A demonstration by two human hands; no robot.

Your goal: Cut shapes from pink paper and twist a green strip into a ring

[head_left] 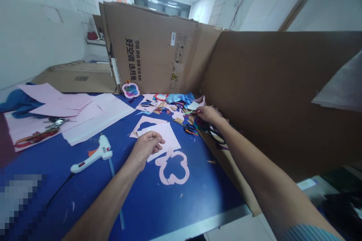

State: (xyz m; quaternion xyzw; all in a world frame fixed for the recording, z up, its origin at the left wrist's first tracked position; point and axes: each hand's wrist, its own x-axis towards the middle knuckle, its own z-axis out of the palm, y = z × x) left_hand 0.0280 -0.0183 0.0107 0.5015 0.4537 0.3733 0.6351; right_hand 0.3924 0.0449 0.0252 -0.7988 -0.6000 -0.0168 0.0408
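My left hand [147,145] rests over a pale pink square sheet [169,137], its fingers loosely curled and nothing visible between them. Just below that sheet lies a pink flower-shaped paper frame [185,175] with its middle cut out. Behind the sheet is a pink piece with a cut-out hole [135,130]. At the far right of the table, my right hand [209,115] reaches into a heap of scraps, fingertips pinched together beside a thin greenish stick [190,112]; what they hold is too small to make out. Dark-handled scissors [189,128] lie close below it.
A white glue gun [94,155] lies on the blue table at left, its cord trailing forward. Pink sheets [56,101] and blue cloth [18,101] are beyond it. A finished-looking flower ornament [131,90] leans on tall cardboard [158,52]. More cardboard [271,94] walls the right side.
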